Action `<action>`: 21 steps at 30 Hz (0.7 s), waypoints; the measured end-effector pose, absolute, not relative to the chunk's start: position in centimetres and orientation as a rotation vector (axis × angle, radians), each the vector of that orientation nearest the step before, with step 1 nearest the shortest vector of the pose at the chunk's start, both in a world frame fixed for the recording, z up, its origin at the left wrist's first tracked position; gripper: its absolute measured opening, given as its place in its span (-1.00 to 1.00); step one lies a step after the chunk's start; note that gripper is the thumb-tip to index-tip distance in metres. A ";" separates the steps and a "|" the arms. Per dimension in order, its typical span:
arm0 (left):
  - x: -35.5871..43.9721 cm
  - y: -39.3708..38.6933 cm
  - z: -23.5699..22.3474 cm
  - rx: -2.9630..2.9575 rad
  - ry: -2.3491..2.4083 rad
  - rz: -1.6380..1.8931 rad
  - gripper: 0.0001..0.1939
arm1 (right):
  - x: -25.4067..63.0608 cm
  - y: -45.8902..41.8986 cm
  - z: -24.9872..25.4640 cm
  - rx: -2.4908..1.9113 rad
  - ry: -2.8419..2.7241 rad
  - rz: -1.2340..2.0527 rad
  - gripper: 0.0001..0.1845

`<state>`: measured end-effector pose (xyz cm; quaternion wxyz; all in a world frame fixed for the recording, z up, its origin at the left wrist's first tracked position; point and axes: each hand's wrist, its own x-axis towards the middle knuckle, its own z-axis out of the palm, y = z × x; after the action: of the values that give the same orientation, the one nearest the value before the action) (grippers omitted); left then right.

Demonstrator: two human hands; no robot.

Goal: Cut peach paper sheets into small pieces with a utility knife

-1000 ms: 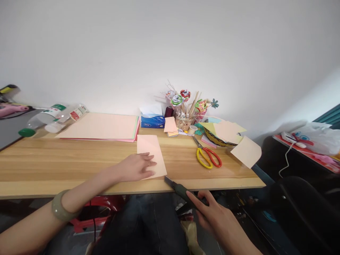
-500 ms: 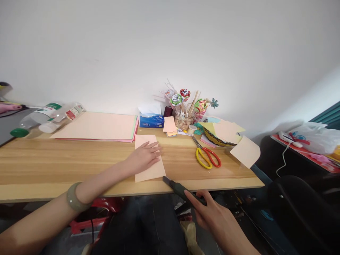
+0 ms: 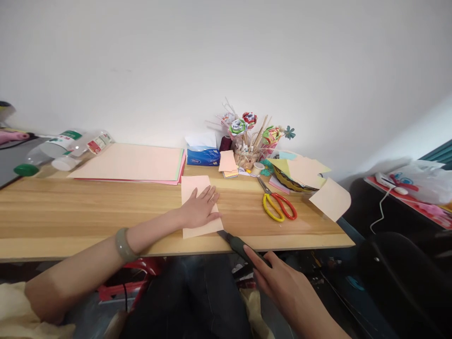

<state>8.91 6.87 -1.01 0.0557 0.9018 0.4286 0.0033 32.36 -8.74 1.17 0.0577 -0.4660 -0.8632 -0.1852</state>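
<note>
The table (image 3: 88, 207) runs across the view, with a stack (image 3: 130, 162) of large sheets towards its back left. The paper (image 3: 190, 190), a small pale sheet, lies flat near the front edge, its long axis running away from the person towards the wall.

The left hand (image 3: 199, 209) is much the nearer: it rests on the paper, palm down, fingers a little spread, clamped on nothing. The right hand (image 3: 282, 278) is off the table's front edge, closed around the handle of the knife (image 3: 242, 247); from it, the paper lies forward and to the left. The scissors (image 3: 278, 207) lie to the paper's right, well apart from it.

The knife slants across the paper's long axis, its blade (image 3: 223, 235) reaching the near right corner. Whether the tip is under the sheet or only beside it, I cannot tell.
</note>
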 end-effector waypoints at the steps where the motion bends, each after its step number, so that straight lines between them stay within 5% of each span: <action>1: 8.9 6.9 -1.0 2.735 1.302 0.009 -0.27 | 32.4 -8.8 1.2 -1.405 -2.622 -0.573 -0.58; 21: 8.8 6.8 -1.0 2.734 1.313 -0.041 -0.33 | 32.1 -7.4 1.5 -1.422 -2.634 -0.657 -0.55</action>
<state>8.82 6.83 -0.96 0.0544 0.9000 0.4322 -0.0134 32.15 -7.35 1.47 0.0385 -0.4635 -0.8590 -0.2141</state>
